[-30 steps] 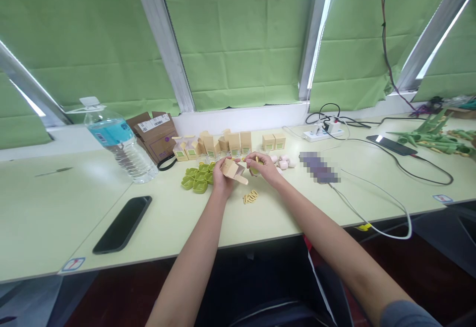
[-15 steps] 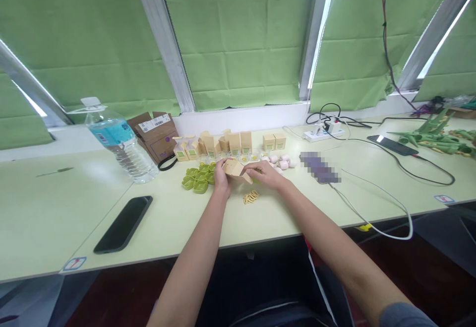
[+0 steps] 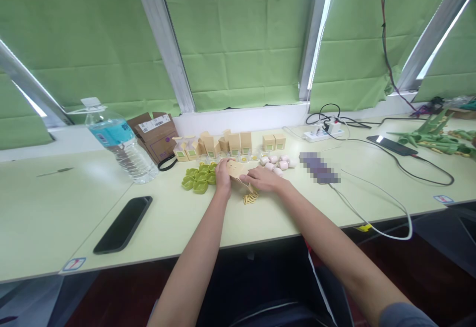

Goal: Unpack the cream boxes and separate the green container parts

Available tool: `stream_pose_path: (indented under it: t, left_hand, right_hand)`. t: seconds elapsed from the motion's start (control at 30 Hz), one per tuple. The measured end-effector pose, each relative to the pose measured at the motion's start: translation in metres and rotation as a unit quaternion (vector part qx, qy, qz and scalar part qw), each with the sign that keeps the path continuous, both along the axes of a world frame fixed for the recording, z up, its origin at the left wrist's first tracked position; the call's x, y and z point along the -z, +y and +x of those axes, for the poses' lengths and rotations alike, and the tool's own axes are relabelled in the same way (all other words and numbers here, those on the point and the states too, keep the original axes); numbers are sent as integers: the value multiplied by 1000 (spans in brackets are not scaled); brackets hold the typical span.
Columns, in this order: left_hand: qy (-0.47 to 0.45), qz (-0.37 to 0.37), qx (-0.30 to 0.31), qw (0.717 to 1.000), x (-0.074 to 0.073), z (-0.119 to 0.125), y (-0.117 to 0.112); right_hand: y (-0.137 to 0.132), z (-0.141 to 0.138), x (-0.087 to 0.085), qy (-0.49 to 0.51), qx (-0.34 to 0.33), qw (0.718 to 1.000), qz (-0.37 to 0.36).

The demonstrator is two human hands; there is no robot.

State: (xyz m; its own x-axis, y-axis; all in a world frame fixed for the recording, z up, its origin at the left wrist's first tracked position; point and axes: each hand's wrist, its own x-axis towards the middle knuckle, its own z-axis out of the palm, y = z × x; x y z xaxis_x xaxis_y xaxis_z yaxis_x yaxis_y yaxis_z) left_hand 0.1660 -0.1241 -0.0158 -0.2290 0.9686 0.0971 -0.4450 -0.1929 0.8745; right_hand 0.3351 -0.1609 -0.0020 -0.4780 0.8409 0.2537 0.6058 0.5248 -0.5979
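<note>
Between my hands is a small tan cardboard box (image 3: pixel 235 168), tilted, with a flap toward me. My left hand (image 3: pixel 223 179) wraps round its left side. The fingers of my right hand (image 3: pixel 263 178) close on its right edge near the flap. Several small yellow curved pieces (image 3: pixel 250 198) lie on the table just below the box. Green clover-shaped cups (image 3: pixel 200 178) sit left of my left hand. Pale pink and white rounded pieces (image 3: pixel 279 164) lie beyond my right hand. Behind stands a row of open small boxes (image 3: pixel 233 144), with small clear items (image 3: pixel 254 158) in front.
Two closed boxes (image 3: pixel 274 142) stand at the back. A water bottle (image 3: pixel 121 143), a brown carton (image 3: pixel 158 136) and a black phone (image 3: pixel 124 224) are on the left. To the right are a blurred-out object (image 3: pixel 320 167), a power strip (image 3: pixel 323 134), cables and another phone (image 3: pixel 392 145).
The box has tipped and its flap has swung lower toward the yellow pieces. My right hand has shifted slightly down, uncovering more of the pink pieces.
</note>
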Motion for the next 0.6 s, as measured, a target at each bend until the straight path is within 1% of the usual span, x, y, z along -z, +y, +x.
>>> stream_pose_path:
  t: [0.07, 0.13, 0.33, 0.47, 0.6]
  left_hand:
    - [37, 9, -15, 999, 0, 0, -1]
    - [49, 9, -24, 998, 0, 0, -1]
    - [37, -3, -51, 998, -1, -2, -1]
    - [36, -11, -64, 997, -3, -1, -2]
    - [34, 6, -76, 997, -5, -1, -4]
  right_hand:
    - [-1, 0, -1, 3, -4, 1000, 3]
    - [-2, 0, -3, 1, -7, 1000, 7]
    - [-6, 1, -13, 20, -27, 999, 20]
    - [-9, 1, -17, 30, -16, 999, 30]
    - [-10, 1, -19, 43, -11, 998, 42]
